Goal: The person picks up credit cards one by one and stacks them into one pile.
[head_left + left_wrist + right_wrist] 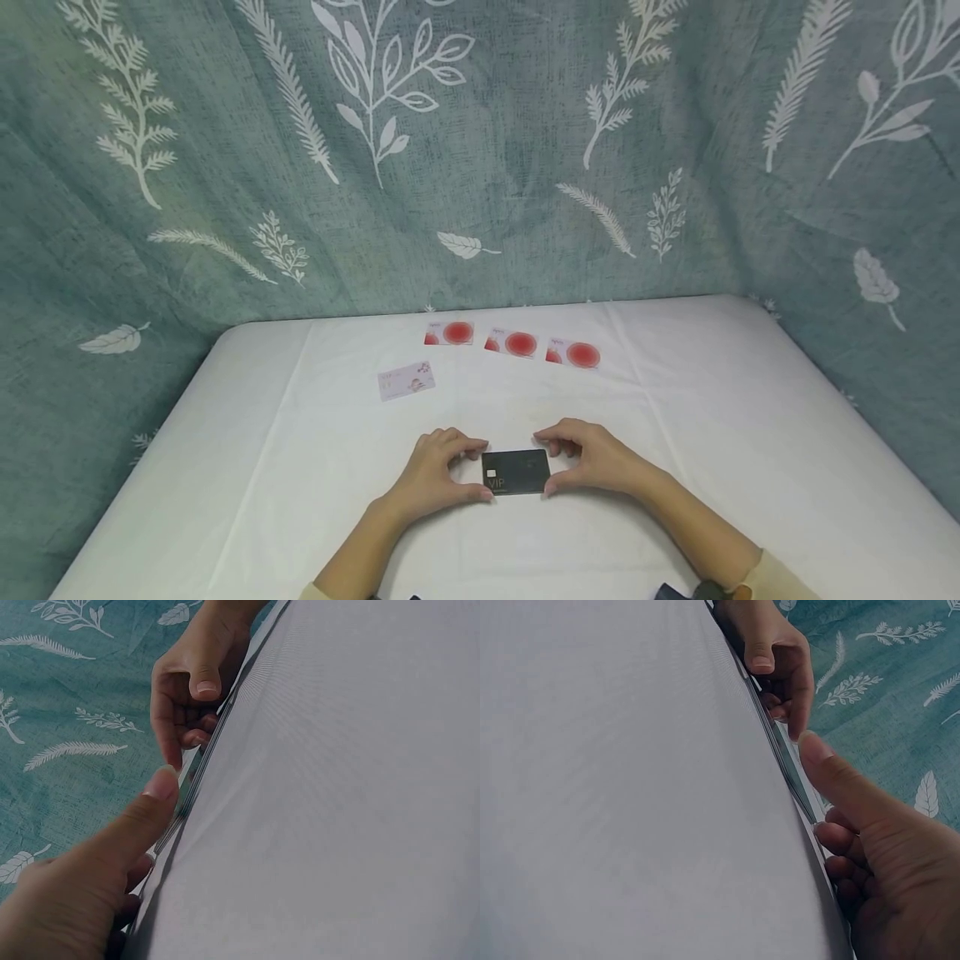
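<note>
the whole backdrop is filled by a blue-green curtain (pixel 525 233), printed with white leaves and sprigs, and beneath it a white-covered bench (pixel 195 483) is marked by long, faint creases.

from the left, then: a pale sleeve (pixel 315 592) is just caught at the lower edge, and further up the bench a pale pink card (pixel 406 381) is laid aslant, lettered vip at one end and decorated at the other. below it the left hand (pixel 429 475) is brought in, and the black card (pixel 517 473) is grasped by it at the left end, thumb at the near corner, forefinger at the far one.

above, the first red-oval card (pixel 457 333) is placed close to the curtain, followed in a row by the middle red-oval card (pixel 520 343). below that, right between the hands, the black card is held, its pale square and vip lettering turned upward; whether it is raised off the bench cannot be told. the row is finished by the last red-oval card (pixel 582 355), set slightly nearer.

and on the right, the card's other end is grasped by the right hand (pixel 596 458), thumb at the near corner, fingers bent by the far one. a second sleeve (pixel 780 579) is seen behind it.
</note>
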